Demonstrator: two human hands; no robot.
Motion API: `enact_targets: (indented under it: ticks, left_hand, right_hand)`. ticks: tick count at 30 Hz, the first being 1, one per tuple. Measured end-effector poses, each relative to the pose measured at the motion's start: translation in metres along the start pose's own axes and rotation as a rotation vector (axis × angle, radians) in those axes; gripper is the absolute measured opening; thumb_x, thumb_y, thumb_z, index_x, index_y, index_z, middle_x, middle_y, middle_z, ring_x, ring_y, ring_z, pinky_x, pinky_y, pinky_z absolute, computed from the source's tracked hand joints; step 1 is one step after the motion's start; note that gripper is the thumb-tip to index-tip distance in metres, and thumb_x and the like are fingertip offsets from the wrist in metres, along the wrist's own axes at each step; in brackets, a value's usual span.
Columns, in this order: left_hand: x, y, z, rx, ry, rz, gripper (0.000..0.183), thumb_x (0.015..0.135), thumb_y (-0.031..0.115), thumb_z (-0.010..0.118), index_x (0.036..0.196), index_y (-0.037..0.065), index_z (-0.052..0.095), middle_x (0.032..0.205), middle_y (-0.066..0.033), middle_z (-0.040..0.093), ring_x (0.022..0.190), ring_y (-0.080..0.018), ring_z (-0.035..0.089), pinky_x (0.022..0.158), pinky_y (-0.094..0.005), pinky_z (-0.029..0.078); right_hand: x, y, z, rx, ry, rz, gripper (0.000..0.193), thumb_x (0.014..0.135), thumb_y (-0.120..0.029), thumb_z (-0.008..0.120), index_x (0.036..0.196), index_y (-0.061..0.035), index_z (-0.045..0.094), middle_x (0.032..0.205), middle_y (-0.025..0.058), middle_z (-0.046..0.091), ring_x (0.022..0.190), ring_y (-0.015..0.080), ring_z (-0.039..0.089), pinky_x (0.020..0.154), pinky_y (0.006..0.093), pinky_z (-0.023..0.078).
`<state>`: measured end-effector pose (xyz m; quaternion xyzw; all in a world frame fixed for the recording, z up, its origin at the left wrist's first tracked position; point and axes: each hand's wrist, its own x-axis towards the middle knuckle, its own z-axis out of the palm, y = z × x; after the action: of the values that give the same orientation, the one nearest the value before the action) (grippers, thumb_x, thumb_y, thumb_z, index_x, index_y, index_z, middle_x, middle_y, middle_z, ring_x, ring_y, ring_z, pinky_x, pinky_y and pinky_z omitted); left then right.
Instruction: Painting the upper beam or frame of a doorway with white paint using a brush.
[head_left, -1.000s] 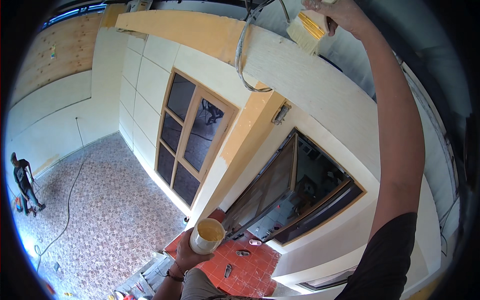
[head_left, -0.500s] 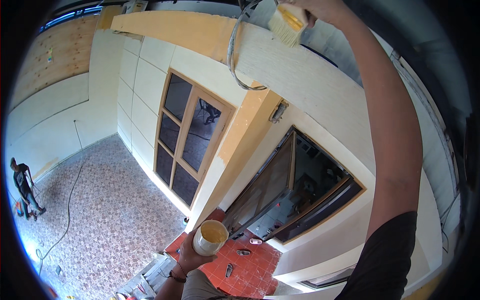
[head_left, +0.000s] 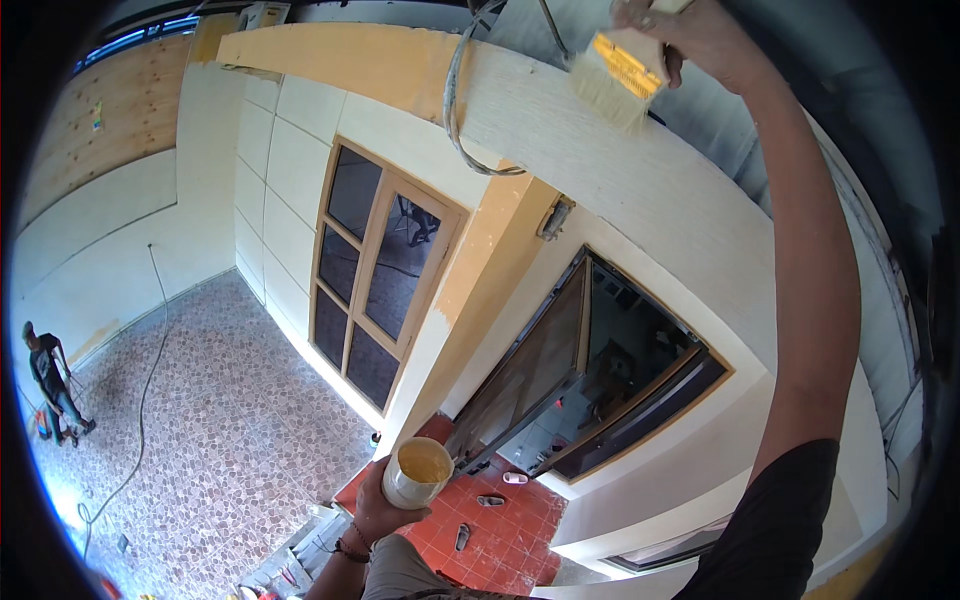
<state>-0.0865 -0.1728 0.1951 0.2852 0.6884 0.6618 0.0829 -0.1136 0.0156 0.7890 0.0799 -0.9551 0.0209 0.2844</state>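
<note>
My right hand (head_left: 690,40), raised at the upper right, is closed round the handle of a wide paintbrush (head_left: 625,72) with pale bristles and a yellow band. The bristles lie against the whitish face of a beam (head_left: 600,150), close to its upper edge. Left of the brush, the same beam carries orange-yellow paint (head_left: 340,68). Low in the middle, my left hand (head_left: 382,508) grips a white tub (head_left: 412,480) with yellowish paint inside. The tub is tipped slightly, so its open mouth shows.
Grey cables (head_left: 452,110) loop down over the beam beside the brush. Far below lie a patterned floor (head_left: 230,400), red tiles (head_left: 500,535) with several sandals, and an open window (head_left: 600,370). A person (head_left: 52,380) stands at the far left near a long cord (head_left: 140,410).
My right hand has moved the paintbrush to the right and slightly down along the beam. The left hand holds the tub in nearly the same place.
</note>
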Motion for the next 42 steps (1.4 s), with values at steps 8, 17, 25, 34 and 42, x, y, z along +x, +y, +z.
enact_targets:
  ticks: [8, 17, 25, 34, 42]
  left_hand:
    - [-0.007, 0.002, 0.0, -0.022, 0.013, 0.002, 0.092, 0.048, 0.025, 0.094, 0.127, 0.004, 0.051, 0.113, -0.0126, 0.066, 0.104, -0.0267, 0.066, 0.089, -0.0395, 0.053]
    - [-0.004, 0.001, -0.006, -0.007, -0.003, -0.004, 0.097, 0.048, 0.029, 0.094, 0.132, 0.005, 0.05, 0.118, -0.0135, 0.065, 0.108, -0.0256, 0.065, 0.092, -0.0394, 0.052]
    - [-0.008, -0.009, -0.016, -0.009, 0.049, -0.031, 0.099, 0.049, 0.029, 0.094, 0.134, 0.005, 0.049, 0.121, -0.0126, 0.064, 0.111, -0.0249, 0.064, 0.094, -0.0389, 0.052]
    - [-0.004, -0.006, -0.023, 0.002, 0.055, -0.032, 0.099, 0.049, 0.028, 0.094, 0.134, 0.006, 0.048, 0.121, -0.0121, 0.063, 0.111, -0.0249, 0.064, 0.095, -0.0387, 0.051]
    - [-0.006, -0.006, -0.02, -0.03, 0.118, -0.003, 0.092, 0.046, 0.027, 0.095, 0.125, 0.005, 0.053, 0.11, -0.0108, 0.068, 0.103, -0.023, 0.067, 0.089, -0.0382, 0.053]
  right_hand:
    - [-0.001, -0.006, 0.008, -0.037, 0.035, 0.036, 0.034, 0.09, -0.029, 0.07, 0.078, 0.0018, 0.064, 0.061, 0.0065, 0.061, 0.048, 0.0132, 0.06, 0.043, 0.0287, 0.05]
    - [0.022, -0.052, 0.054, -0.054, -0.014, 0.111, 0.034, 0.085, -0.031, 0.077, 0.087, 0.0, 0.065, 0.076, 0.0068, 0.066, 0.072, 0.0152, 0.065, 0.066, 0.0313, 0.053]
    - [0.05, -0.055, 0.067, 0.0, 0.179, 0.168, 0.039, 0.084, -0.037, 0.077, 0.085, -0.0008, 0.064, 0.076, 0.0088, 0.066, 0.067, 0.0152, 0.063, 0.059, 0.0324, 0.052]
    - [0.064, -0.045, 0.093, 0.047, 0.346, 0.097, 0.037, 0.083, -0.035, 0.077, 0.088, -0.0029, 0.06, 0.077, 0.0082, 0.065, 0.063, 0.0168, 0.061, 0.059, 0.0339, 0.053]
    - [0.075, -0.038, 0.09, -0.046, 0.4, 0.095, 0.036, 0.086, -0.034, 0.075, 0.086, -0.0013, 0.06, 0.078, 0.0092, 0.064, 0.069, 0.014, 0.062, 0.06, 0.0336, 0.051]
